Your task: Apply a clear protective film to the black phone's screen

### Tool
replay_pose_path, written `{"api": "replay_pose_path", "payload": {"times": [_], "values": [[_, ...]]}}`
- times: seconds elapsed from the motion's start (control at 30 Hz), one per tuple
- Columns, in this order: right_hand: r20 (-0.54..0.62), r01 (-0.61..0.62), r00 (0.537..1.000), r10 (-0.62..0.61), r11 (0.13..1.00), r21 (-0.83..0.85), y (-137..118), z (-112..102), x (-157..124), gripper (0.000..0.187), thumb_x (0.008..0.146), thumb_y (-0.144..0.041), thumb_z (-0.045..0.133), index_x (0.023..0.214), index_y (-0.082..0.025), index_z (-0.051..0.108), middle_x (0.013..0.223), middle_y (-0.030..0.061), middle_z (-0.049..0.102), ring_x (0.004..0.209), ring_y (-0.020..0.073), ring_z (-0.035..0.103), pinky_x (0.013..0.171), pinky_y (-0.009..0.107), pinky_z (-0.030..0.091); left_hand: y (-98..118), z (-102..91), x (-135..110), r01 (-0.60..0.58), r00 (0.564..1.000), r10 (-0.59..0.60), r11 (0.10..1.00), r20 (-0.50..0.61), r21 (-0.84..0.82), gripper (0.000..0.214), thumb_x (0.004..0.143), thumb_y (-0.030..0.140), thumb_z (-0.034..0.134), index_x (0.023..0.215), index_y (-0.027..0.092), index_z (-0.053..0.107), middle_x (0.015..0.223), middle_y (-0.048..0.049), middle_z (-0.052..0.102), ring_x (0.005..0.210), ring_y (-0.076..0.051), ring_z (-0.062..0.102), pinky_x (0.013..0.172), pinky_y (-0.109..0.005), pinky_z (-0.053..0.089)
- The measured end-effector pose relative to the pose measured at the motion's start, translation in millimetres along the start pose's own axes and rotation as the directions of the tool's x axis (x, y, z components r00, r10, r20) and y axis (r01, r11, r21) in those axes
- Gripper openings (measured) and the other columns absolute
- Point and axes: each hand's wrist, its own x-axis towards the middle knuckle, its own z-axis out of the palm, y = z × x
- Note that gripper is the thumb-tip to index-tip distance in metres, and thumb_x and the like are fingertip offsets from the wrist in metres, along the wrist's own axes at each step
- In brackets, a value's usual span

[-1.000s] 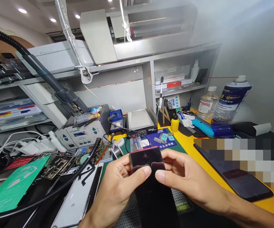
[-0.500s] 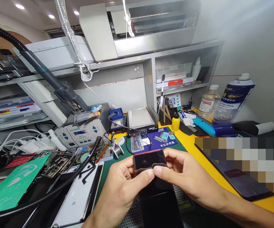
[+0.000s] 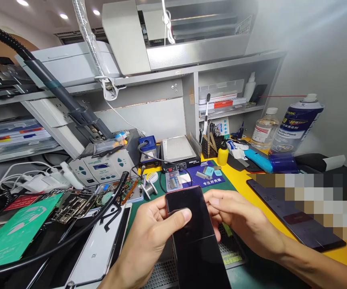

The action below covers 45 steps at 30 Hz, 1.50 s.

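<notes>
My left hand (image 3: 152,233) grips a black phone (image 3: 193,237) by its left edge, thumb pressed on the dark glass. The phone has a reddish rim at the top and a faint crease across its middle, so it looks like a foldable. Its lower end hangs out of view past the bottom of the picture. My right hand (image 3: 239,216) is at the phone's right edge, its fingertips resting against the edge and its palm away from the phone. Both hands are above a black mat.
On the left lie a white Xiaomi phone (image 3: 98,249), a green mat (image 3: 17,237), circuit boards (image 3: 74,206) and a black gooseneck hose (image 3: 71,237). Behind stand a soldering station (image 3: 101,168) and a heating plate (image 3: 179,148). To the right are a yellow desk (image 3: 239,180), a spray can (image 3: 296,124) and a dark tablet (image 3: 294,212).
The phone's upper part, bent over earlier, now lies flat in line with the rest. My right hand has let go of the front and moved to the right edge.
</notes>
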Motion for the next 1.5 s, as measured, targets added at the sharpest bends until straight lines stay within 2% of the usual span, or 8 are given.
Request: {"api": "replay_pose_path", "payload": {"times": [0.1, 0.3, 0.53, 0.83, 1.0, 1.17, 1.3, 1.5], "values": [[-0.001, 0.016, 1.0, -0.016, 1.0, 0.019, -1, -1, 2, 0.035, 0.094, -0.037, 0.052, 0.095, -0.011, 0.075, 0.079, 0.0086, 0.066, 0.068, 0.0178, 0.058, 0.056, 0.028, 0.046, 0, -2.5, 2, 0.025, 1.0, -0.025, 0.999, -0.014, 0.02, 0.039, 0.088, 0.03, 0.07, 0.122, 0.011, 0.069, 0.103, -0.016, 0.078, 0.089, -0.03, 0.074, 0.088, -0.045, 0.056], [-0.01, -0.031, 0.999, 0.032, 0.996, 0.085, 0, -4, 3, 0.04, 0.095, -0.036, 0.048, 0.095, -0.008, 0.078, 0.074, 0.0103, 0.068, 0.063, 0.0174, 0.062, 0.054, 0.027, 0.047, -1, -6.4, 3, 0.023, 0.995, -0.016, 0.998, -0.096, 0.065, 0.034, 0.086, 0.029, 0.072, 0.115, 0.011, 0.072, 0.103, -0.0147, 0.078, 0.091, -0.028, 0.074, 0.087, -0.038, 0.057], [0.035, -0.101, 0.995, 0.098, 0.99, 0.095, 4, -6, 2, 0.045, 0.096, -0.035, 0.046, 0.089, -0.004, 0.078, 0.077, 0.0166, 0.073, 0.062, 0.02, 0.066, 0.052, 0.028, 0.048, 1, -10.5, 7, 0.079, 0.978, -0.081, 0.997, -0.195, -0.019, 0.037, 0.082, 0.027, 0.077, 0.116, 0.013, 0.072, 0.095, -0.0115, 0.079, 0.076, -0.021, 0.074, 0.072, -0.031, 0.061], [0.025, -0.192, 0.981, 0.19, 0.977, 0.093, 5, -9, 3, 0.042, 0.094, -0.032, 0.047, 0.091, -0.004, 0.079, 0.074, 0.0167, 0.074, 0.06, 0.0209, 0.068, 0.05, 0.028, 0.053, -2, -21.6, 15, 0.1, 0.941, -0.12, 0.992, -0.315, -0.08, 0.008, 0.078, 0.018, 0.078, 0.084, 0.012, 0.075, 0.082, -0.0071, 0.078, 0.073, -0.017, 0.073, 0.067, -0.025, 0.063], [0.013, -0.229, 0.973, 0.229, 0.971, 0.071, 5, -7, 4, 0.04, 0.093, -0.029, 0.047, 0.089, -0.003, 0.077, 0.076, 0.0188, 0.074, 0.059, 0.0209, 0.068, 0.05, 0.029, 0.054, -4, -21.9, 19, 0.092, 0.918, -0.121, 0.991, -0.378, -0.092, 0.013, 0.076, 0.015, 0.079, 0.088, 0.01, 0.076, 0.087, -0.0111, 0.078, 0.077, -0.021, 0.074, 0.068, -0.03, 0.064], [-0.165, -0.162, 0.972, 0.168, 0.986, 0.049, 1, -15, 7, 0.029, 0.093, -0.024, 0.048, 0.096, -0.008, 0.072, 0.084, 0.0145, 0.073, 0.066, 0.0228, 0.071, 0.052, 0.03, 0.056, 1, -31.3, 19, 0.047, 0.889, -0.111, 0.987, -0.444, -0.152, 0.015, 0.077, 0.007, 0.073, 0.091, 0.008, 0.075, 0.089, -0.0109, 0.077, 0.074, -0.019, 0.072, 0.067, -0.032, 0.065], [-0.323, -0.097, 0.941, 0.102, 0.995, 0.031, -6, -26, 10, 0.024, 0.093, -0.02, 0.047, 0.094, -0.011, 0.069, 0.085, 0.0125, 0.072, 0.074, 0.0249, 0.073, 0.056, 0.031, 0.058, 4, -42.2, 7, 0.021, 0.838, -0.122, 0.981, -0.533, -0.192, 0.019, 0.077, 0.001, 0.066, 0.094, 0.008, 0.073, 0.096, -0.0117, 0.076, 0.079, -0.019, 0.073, 0.072, -0.035, 0.065], [-0.391, -0.104, 0.914, 0.111, 0.994, 0.039, -9, -28, 13, 0.018, 0.09, -0.017, 0.05, 0.091, -0.013, 0.067, 0.084, 0.0118, 0.072, 0.072, 0.0244, 0.074, 0.057, 0.031, 0.06, -3, -39.6, -16, 0.042, 0.772, -0.184, 0.97, -0.608, -0.24, 0.02, 0.075, -0.003, 0.064, 0.09, 0.009, 0.066, 0.093, -0.0119, 0.076, 0.082, -0.023, 0.075, 0.079, -0.045, 0.066]]}}
